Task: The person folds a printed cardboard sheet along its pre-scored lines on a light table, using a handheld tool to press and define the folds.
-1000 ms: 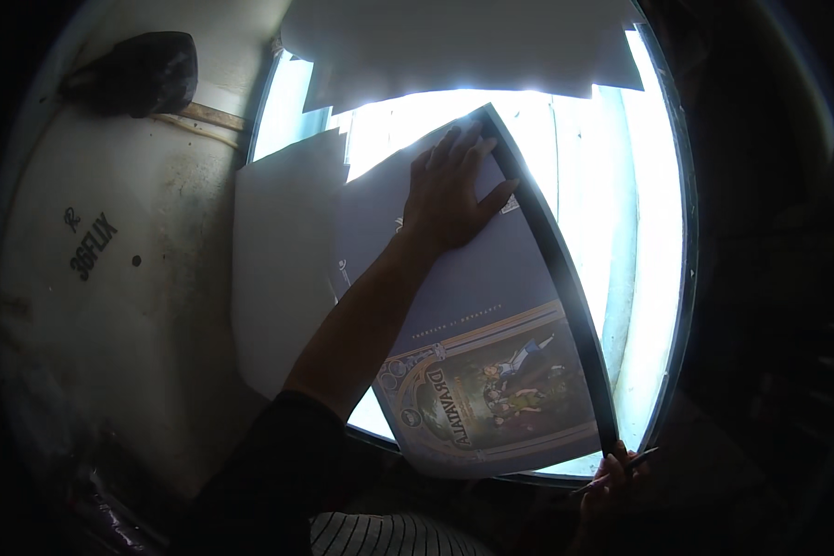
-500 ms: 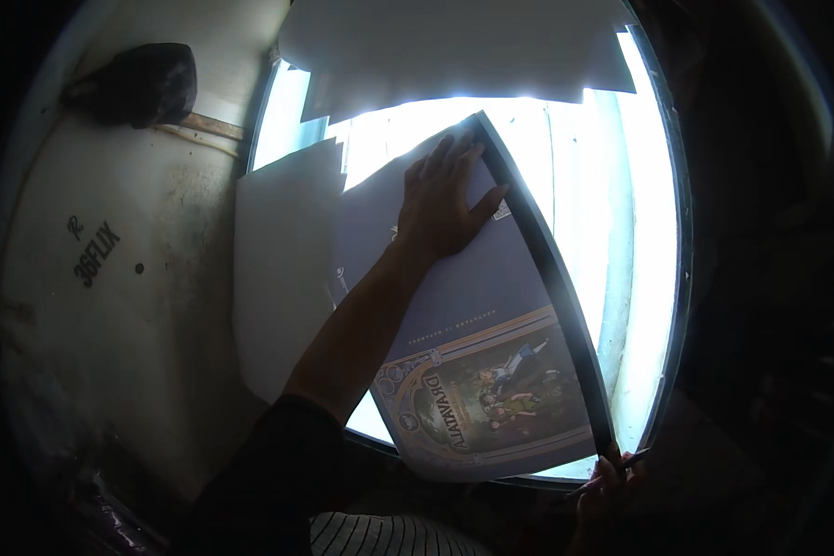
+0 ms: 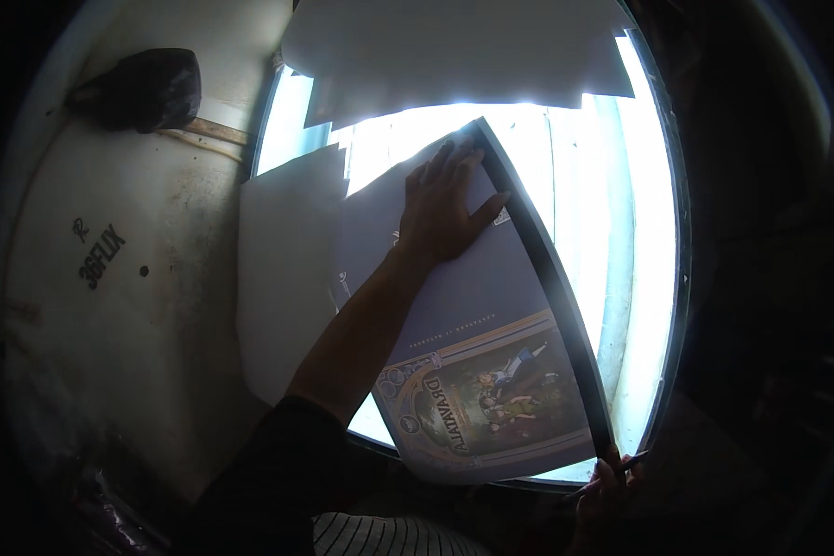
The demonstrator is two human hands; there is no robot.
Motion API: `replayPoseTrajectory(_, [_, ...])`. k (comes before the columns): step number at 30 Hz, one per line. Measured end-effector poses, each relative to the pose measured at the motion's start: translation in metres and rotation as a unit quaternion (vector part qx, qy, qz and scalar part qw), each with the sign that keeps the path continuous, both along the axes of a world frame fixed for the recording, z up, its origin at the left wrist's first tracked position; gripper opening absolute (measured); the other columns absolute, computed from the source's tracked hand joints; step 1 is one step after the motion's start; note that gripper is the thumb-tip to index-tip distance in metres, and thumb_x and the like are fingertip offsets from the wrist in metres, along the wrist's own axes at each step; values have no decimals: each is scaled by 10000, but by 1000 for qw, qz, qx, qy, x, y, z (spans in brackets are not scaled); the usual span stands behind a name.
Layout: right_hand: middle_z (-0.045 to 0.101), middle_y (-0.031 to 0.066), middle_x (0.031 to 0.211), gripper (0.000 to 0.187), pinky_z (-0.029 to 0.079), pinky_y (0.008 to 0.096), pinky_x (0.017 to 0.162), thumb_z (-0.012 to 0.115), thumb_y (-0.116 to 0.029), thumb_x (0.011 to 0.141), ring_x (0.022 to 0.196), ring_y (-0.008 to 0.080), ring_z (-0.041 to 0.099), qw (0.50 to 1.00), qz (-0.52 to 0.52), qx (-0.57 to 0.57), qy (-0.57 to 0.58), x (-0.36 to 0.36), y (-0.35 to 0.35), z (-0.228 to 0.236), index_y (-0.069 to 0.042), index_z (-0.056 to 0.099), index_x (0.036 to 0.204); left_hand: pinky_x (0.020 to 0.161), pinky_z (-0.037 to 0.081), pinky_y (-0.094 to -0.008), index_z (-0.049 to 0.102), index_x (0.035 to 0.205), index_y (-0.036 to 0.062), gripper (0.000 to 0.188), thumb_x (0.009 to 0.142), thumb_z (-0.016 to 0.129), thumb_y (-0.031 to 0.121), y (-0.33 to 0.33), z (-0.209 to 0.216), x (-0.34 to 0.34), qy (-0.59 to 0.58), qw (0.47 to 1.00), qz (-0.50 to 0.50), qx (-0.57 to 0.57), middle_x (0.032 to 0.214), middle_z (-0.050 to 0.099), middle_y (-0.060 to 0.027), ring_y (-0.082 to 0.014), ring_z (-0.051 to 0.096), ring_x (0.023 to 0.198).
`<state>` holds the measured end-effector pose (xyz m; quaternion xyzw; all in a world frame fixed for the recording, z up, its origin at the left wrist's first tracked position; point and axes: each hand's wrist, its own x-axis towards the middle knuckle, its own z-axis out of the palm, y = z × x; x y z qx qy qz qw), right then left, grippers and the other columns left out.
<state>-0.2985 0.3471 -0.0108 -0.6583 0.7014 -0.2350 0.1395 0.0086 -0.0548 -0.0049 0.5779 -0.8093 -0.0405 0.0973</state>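
A printed sheet (image 3: 473,306), blue-grey with an illustrated panel at its near end, lies slanted over a glowing light table (image 3: 579,185). Along its right edge runs a long dark strip (image 3: 549,269), like a straightedge. My left hand (image 3: 443,208) lies on the far part of the sheet with its fingers spread, the fingertips at the far end of the strip. At the strip's near end, low on the right, my right hand (image 3: 602,496) is closed round a thin, dark, pen-like tool (image 3: 634,461). Shadow hides most of that hand.
Blank pale sheets cover the light table's far end (image 3: 454,56), and another pale sheet (image 3: 287,269) lies left of the print. A pale, stained surface (image 3: 111,343) extends at the left, with a dark bag-like bundle (image 3: 148,88) and a wooden stick (image 3: 218,132) on it.
The whole view has shifted slightly. Both hands, the printed sheet and the dark strip keep nearly the same places relative to one another.
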Motion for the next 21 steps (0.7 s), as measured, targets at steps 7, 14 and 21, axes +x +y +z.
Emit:
replayPoseTrajectory(7, [670, 124, 1236, 213, 490, 465, 955, 666, -104, 942, 1163, 315, 561, 998, -58, 15, -13, -11, 32, -14, -134, 625, 1150, 1164, 292, -534, 495, 1423, 51, 852, 872, 620, 689, 10, -24, -20, 32, 998, -39, -46, 1506, 480, -195, -362, 399, 1437])
replayPoseTrajectory(14, [630, 91, 1143, 555, 501, 472, 916, 778, -34, 835, 1098, 318, 580, 996, -83, -28, 10, 0, -10, 16, -170, 494, 1292, 1157, 370, -448, 546, 1380, -4, 670, 909, 718, 441, -2, 1, -10, 70, 996, -25, -46, 1467, 533, -190, -343, 482, 1386])
replayPoseTrajectory(21, [680, 32, 1076, 475, 473, 430, 865, 798, -13, 807, 1038, 229, 608, 988, -17, -150, 25, -10, 2, -3, -192, 599, 1200, 1184, 326, -470, 509, 1432, 18, 689, 943, 655, 480, -1, -1, -25, 85, 994, -57, -38, 1513, 479, -203, -361, 425, 1428])
